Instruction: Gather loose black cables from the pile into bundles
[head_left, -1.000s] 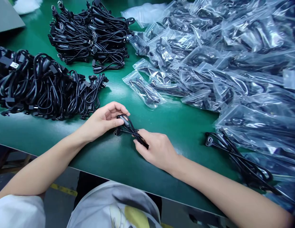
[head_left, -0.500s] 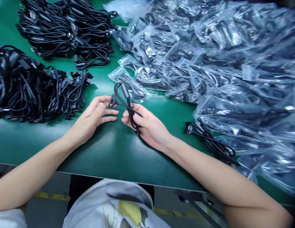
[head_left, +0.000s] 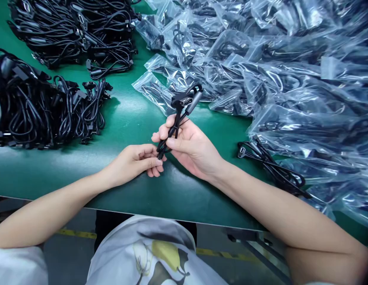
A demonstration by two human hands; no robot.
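Black cable bundle [head_left: 178, 113] is held over the green tabletop [head_left: 124, 122], kinda slanted, connector end farthest from the person. Right hand [head_left: 194, 150] has it round the middle, thumb and fingers closed on it. Left hand [head_left: 138, 161] is pinching the near end, fingers bunched up. Loads of bagged cables [head_left: 279, 75] off to the right, plus an unbagged bundle [head_left: 274, 169] near them. Bare cable piles [head_left: 38, 109] sit on the left.

1 left hand [head_left: 141, 163], 1 right hand [head_left: 191, 147], that makes 2, sharing 1 cable bundle [head_left: 181, 103]! 1 far heap [head_left: 65, 35], 1 near heap [head_left: 44, 109], 2 again! 1 smaller clump [head_left: 274, 168], 1 green table [head_left: 127, 109], and clear bags [head_left: 293, 97] overlapping too thickly to count!
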